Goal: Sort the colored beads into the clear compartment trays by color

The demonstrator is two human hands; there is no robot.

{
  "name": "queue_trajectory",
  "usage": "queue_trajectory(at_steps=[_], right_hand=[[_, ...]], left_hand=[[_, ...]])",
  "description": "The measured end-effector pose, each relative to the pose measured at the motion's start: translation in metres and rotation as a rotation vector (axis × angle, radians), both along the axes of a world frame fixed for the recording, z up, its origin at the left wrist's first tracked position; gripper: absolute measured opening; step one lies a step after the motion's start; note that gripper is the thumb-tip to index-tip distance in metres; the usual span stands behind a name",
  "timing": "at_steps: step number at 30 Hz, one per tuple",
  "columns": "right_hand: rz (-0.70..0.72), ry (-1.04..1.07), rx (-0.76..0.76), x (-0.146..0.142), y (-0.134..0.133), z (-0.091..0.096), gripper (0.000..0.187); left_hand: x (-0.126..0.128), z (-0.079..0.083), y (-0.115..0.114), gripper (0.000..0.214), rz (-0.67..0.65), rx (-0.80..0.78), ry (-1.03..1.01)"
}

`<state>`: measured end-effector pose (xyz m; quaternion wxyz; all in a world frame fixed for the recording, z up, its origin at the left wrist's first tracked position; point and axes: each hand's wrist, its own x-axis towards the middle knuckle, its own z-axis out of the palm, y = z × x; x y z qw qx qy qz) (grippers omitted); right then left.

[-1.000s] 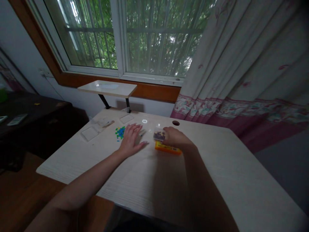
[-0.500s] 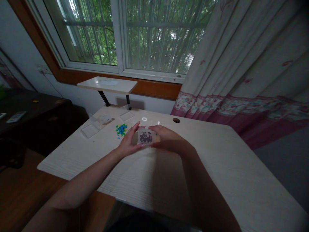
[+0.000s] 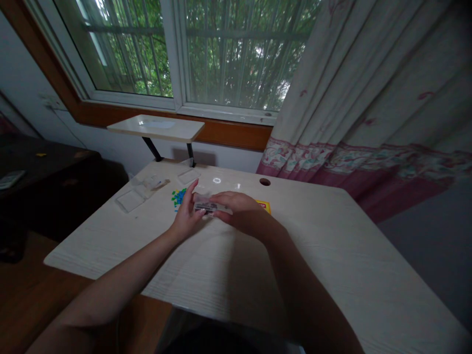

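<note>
Between my two hands is a small clear plastic box [image 3: 207, 204] with small dark pieces inside, tilted so its near side faces me. My left hand [image 3: 187, 211] grips its left end, thumb in front and fingers behind. Around the right end closes my right hand [image 3: 236, 209], which hides part of the box. Just left of the box, partly behind my left hand, lies a pile of small blue, green and yellow pieces [image 3: 178, 195]. A yellow item [image 3: 264, 206] shows partly from behind my right hand.
An open clear plastic box [image 3: 130, 200] lies on the table's [image 3: 332, 255] left side, with thin tools [image 3: 160, 185] beside it. Another clear box [image 3: 189, 176] sits near the raised shelf [image 3: 158, 129]. A round hole [image 3: 264, 182] is at the table's back edge.
The clear box has tipped, so its pieces now show from the side rather than through its broad face. Both hands moved slightly left, and more of the yellow item shows.
</note>
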<state>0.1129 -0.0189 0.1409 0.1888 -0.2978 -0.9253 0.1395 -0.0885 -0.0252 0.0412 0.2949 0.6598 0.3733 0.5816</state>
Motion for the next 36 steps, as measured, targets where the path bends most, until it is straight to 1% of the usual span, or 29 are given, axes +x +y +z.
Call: queue_trajectory(at_steps=[4,8,11,14,17,21,24,28,30,34,36], right_hand=[[0.009,-0.032,0.056,-0.009,-0.003,0.002,0.034],[-0.054,-0.096,0.145,-0.018,-0.006,-0.001,0.031],[-0.09,-0.14,0.216,-0.021,-0.007,-0.005,0.031],[-0.097,-0.191,0.265,-0.021,-0.008,-0.006,0.033],[-0.103,-0.226,0.303,-0.021,-0.009,-0.005,0.034],[-0.136,-0.23,0.333,-0.022,-0.01,-0.007,0.032],[-0.165,-0.208,0.353,-0.024,-0.01,-0.009,0.029],[-0.194,-0.195,0.358,-0.026,-0.01,-0.011,0.026],[-0.218,-0.184,0.34,-0.025,-0.009,-0.011,0.027],[-0.292,-0.114,0.262,-0.021,-0.003,-0.006,0.033],[-0.318,-0.076,0.222,-0.019,0.0,-0.003,0.033]], left_hand=[[-0.001,0.001,0.0,0.091,0.019,-0.01,-0.038],[-0.005,-0.005,0.003,0.092,0.036,-0.007,-0.057],[-0.005,-0.011,0.005,0.088,0.051,-0.019,-0.068],[-0.004,-0.014,0.006,0.084,0.03,-0.024,-0.093],[-0.002,-0.014,0.005,0.082,0.022,-0.028,-0.107],[-0.002,-0.011,0.005,0.079,0.034,-0.061,-0.115],[-0.003,-0.014,0.006,0.077,0.019,-0.093,-0.154],[-0.004,-0.021,0.009,0.074,-0.019,-0.132,-0.206],[-0.003,-0.023,0.009,0.077,-0.046,-0.128,-0.209],[0.002,-0.015,0.002,0.09,-0.163,-0.097,-0.179],[0.003,-0.009,-0.001,0.093,-0.164,-0.077,-0.17]])
